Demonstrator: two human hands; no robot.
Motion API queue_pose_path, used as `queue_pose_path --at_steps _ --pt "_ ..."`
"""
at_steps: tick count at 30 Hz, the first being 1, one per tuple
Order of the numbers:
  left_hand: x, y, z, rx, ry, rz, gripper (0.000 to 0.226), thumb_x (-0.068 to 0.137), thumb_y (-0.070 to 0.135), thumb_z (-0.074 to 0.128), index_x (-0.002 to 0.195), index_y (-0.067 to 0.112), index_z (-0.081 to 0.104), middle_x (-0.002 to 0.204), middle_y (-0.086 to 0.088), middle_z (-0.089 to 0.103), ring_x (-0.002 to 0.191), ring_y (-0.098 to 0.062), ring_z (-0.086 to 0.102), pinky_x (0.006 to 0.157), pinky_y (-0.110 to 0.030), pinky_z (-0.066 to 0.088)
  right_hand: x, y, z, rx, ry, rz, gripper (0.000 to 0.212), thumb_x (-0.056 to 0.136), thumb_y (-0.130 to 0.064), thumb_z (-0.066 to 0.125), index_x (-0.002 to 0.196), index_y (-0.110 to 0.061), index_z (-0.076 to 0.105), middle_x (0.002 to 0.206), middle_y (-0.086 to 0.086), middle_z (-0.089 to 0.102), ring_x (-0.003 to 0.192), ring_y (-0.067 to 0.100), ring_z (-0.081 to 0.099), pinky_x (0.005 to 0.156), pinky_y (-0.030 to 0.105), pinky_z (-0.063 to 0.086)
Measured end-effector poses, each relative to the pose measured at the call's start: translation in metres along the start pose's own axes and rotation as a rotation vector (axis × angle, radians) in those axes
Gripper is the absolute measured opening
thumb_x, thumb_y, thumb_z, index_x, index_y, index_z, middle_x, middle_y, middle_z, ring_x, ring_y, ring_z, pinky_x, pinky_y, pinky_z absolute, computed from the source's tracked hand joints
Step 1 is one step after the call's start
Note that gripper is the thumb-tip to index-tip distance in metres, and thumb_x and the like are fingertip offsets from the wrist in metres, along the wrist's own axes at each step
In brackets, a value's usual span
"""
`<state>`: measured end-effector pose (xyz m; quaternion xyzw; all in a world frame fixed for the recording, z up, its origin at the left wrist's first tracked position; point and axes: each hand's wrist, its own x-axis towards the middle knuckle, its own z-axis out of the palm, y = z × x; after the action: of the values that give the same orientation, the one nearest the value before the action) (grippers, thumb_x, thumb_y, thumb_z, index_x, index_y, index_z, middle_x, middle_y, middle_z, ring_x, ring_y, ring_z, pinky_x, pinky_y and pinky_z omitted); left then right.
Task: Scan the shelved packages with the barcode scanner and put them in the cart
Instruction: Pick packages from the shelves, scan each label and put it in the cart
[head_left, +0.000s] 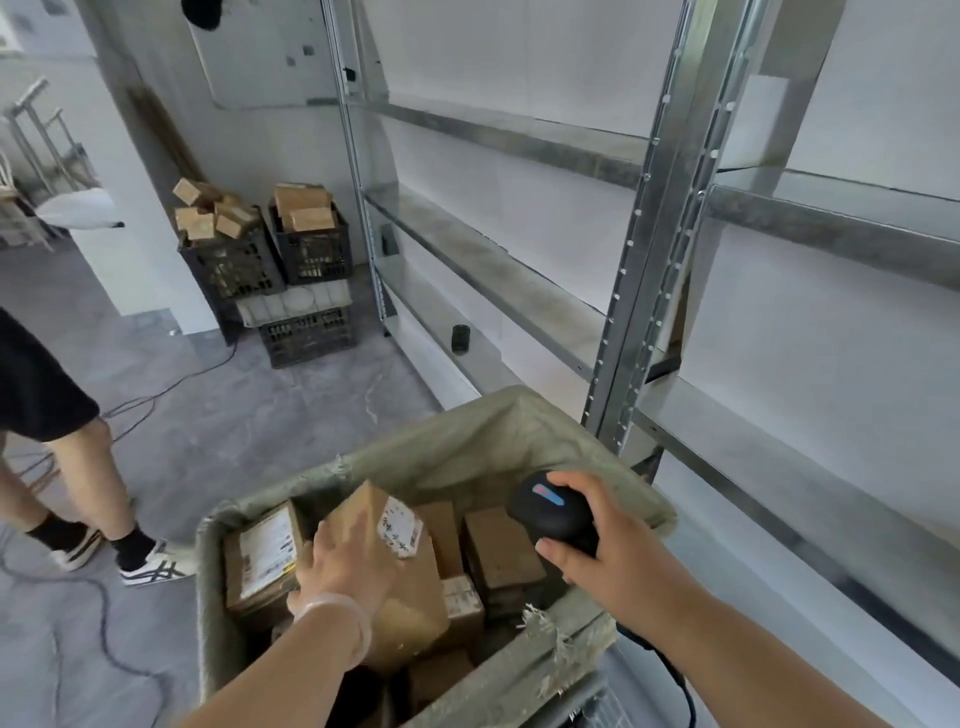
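Observation:
My left hand (345, 564) grips a brown cardboard package (400, 571) with a white label, tilted on top of the other boxes inside the cart (483, 441), which is lined with a grey-green woven sack. My right hand (597, 540) holds the black barcode scanner (553, 512) over the cart's right side; its cable trails down past my forearm. Several more brown packages (501, 551) lie in the cart. The metal shelves (519, 291) to the right show no packages.
Black crates (311, 249) heaped with brown boxes stand stacked against the far wall. Another person's legs (78, 467) stand at the left on the grey floor, with cables running across it. A small black object (460, 338) sits on a low shelf.

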<state>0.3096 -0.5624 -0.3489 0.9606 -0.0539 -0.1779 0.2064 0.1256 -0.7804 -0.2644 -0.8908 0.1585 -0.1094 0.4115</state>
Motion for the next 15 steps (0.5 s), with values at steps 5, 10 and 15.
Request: queue_pose_path --at_steps 5,10,15 --pt "0.002 0.028 -0.005 0.107 -0.022 0.194 0.084 0.09 0.056 0.057 0.153 0.048 0.002 0.166 0.002 0.001 0.152 -0.027 0.0 0.121 -0.055 0.011 -0.005 -0.003 0.0 0.004 0.063 0.043 0.053 0.085 -0.039 0.072 0.118 -0.059 0.036 0.113 -0.013 0.059 0.079 0.004 0.067 0.08 0.028 0.057" --pt "-0.01 0.09 0.004 0.194 -0.033 0.503 0.084 0.09 0.067 0.048 0.154 0.045 -0.001 0.165 0.003 0.004 0.152 -0.025 0.004 0.122 -0.05 0.011 -0.03 0.003 -0.015 0.001 0.208 0.16 0.053 0.086 -0.038 0.07 0.123 -0.054 0.036 0.114 -0.013 0.059 0.086 0.006 0.066 0.078 0.023 0.056" --pt "-0.042 0.157 0.035 0.201 -0.091 0.785 0.083 0.089 0.068 0.048 0.153 0.047 -0.002 0.165 0.004 0.007 0.152 -0.025 0.008 0.122 -0.051 0.013 -0.074 0.018 -0.038 -0.01 0.382 0.311 0.055 0.087 -0.032 0.07 0.127 -0.047 0.036 0.109 -0.016 0.059 0.084 0.004 0.063 0.063 0.009 0.045"
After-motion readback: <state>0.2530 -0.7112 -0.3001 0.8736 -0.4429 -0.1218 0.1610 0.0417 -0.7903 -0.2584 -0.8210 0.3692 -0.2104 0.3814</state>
